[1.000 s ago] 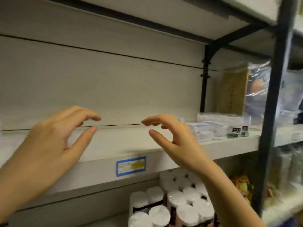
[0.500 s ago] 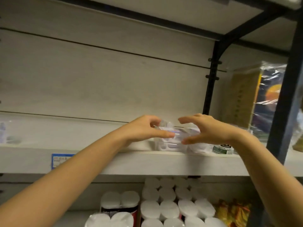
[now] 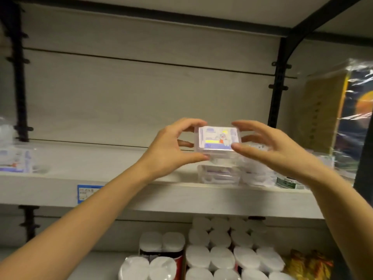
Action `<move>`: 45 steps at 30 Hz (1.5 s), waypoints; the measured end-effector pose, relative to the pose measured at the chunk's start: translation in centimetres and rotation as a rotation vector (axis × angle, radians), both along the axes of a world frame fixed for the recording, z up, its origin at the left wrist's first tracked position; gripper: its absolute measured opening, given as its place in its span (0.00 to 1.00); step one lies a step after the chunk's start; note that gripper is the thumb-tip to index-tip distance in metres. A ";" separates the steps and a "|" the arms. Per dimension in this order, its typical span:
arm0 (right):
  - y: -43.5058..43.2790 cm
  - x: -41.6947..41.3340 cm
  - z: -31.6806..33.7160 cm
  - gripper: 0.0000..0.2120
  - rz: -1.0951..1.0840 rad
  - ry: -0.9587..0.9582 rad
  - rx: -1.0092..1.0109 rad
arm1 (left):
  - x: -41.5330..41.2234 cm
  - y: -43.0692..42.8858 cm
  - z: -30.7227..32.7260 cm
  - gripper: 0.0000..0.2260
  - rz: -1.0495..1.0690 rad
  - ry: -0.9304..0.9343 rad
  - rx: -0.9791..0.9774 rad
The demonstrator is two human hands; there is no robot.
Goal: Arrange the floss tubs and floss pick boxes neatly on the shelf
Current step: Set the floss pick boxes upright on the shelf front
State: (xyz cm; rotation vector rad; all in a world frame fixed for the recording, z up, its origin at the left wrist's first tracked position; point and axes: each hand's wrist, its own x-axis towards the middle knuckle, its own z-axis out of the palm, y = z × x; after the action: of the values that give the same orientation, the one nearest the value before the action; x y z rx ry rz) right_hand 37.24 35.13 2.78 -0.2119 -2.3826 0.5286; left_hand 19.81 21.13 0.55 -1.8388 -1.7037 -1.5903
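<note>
Centre frame, left hand (image 3: pixel 170 147) and right hand (image 3: pixel 268 147) grip a clear floss pick box (image 3: pixel 217 141) above stacked boxes (image 3: pixel 219 175) on the shelf (image 3: pixel 141 194).

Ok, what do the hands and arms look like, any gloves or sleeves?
Both bare: left hand and right hand show no gloves, rings or watch. The left forearm and right forearm are uncovered, no sleeve in view.

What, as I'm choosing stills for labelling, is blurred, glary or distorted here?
Head view: the floss pick box in the left hand and right hand is fairly sharp, its label washed out; the stacked boxes beneath are smeared; the wrapped pack glares; the left upright leans, likely wide-angle distortion.
</note>
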 end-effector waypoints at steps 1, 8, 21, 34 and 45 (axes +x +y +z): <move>-0.5 0.0 -0.4 0.28 0.044 0.047 -0.091 | 0.2 -0.8 0.0 0.26 0.000 0.049 0.039; -3.2 -1.7 -1.8 0.20 0.255 0.158 -0.318 | -0.2 -5.1 -0.3 0.31 -0.051 0.111 0.020; -13.3 -11.5 -1.9 0.17 0.299 0.226 -0.168 | -7.5 -17.6 1.2 0.14 0.044 -0.154 -0.023; -24.6 -25.6 -1.3 0.13 0.199 0.353 -0.058 | -20.9 -28.8 3.8 0.10 0.196 -0.009 -0.093; -22.7 -29.0 0.1 0.13 0.052 0.007 -0.115 | -24.0 -25.1 5.9 0.12 0.413 0.470 -0.588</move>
State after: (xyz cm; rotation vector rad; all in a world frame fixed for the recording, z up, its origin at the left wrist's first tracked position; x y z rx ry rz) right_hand 8.24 12.44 2.87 -0.1996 -2.3585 0.6908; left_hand -4.17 -3.96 6.44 -1.7125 -2.2426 -0.4748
